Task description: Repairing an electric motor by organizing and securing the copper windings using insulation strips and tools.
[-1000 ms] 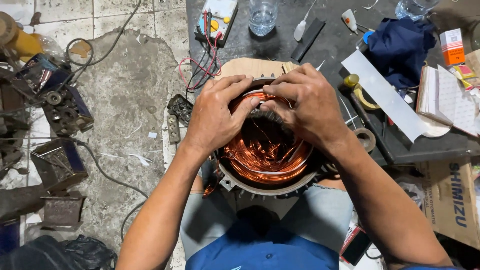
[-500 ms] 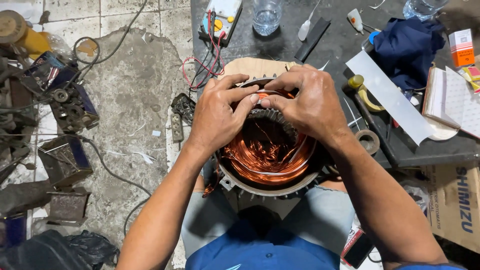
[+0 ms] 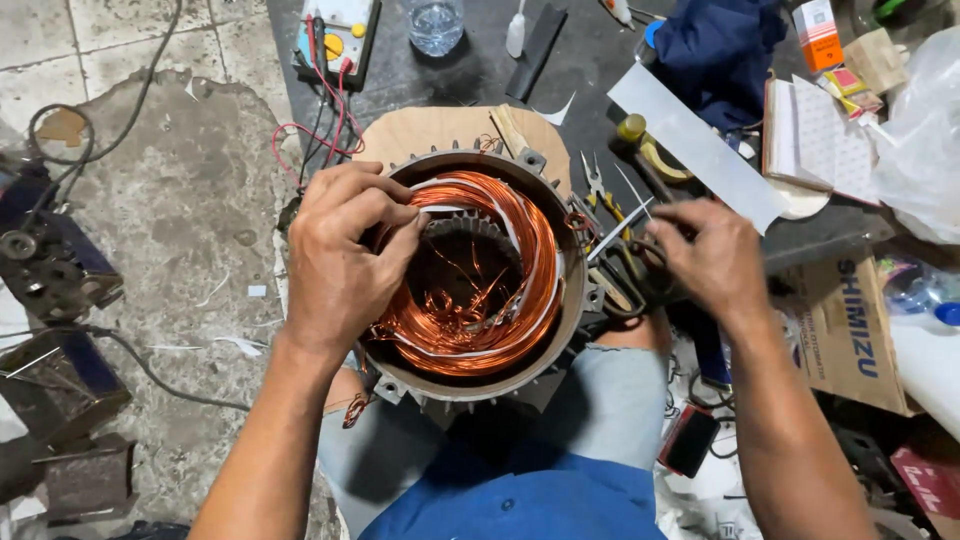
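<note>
A round motor stator (image 3: 572, 318) rests on my lap, its opening facing up. Copper windings (image 3: 525, 235) with white insulating strips line the inside. My left hand (image 3: 340, 260) lies over the stator's left rim, with thumb and fingers pinched on the copper winding at the upper left. My right hand (image 3: 710, 260) is off the stator to the right, fingers curled over a cluster of hand tools (image 3: 625, 275) beside the housing. Whether it grips one of them is hidden by the fingers.
A wooden board (image 3: 430, 130) lies behind the stator. Beyond it are a multimeter with red leads (image 3: 340, 30) and a water bottle (image 3: 435, 20). Small pliers (image 3: 597, 185), a white strip (image 3: 695, 145), a notebook (image 3: 815, 135), a blue cloth (image 3: 720, 45) and a cardboard box (image 3: 850, 330) crowd the right. Metal parts (image 3: 50, 260) lie at left.
Both hands were together over the top of the winding. My right hand has left the stator and moved right to the tools; my left hand stays on the coil.
</note>
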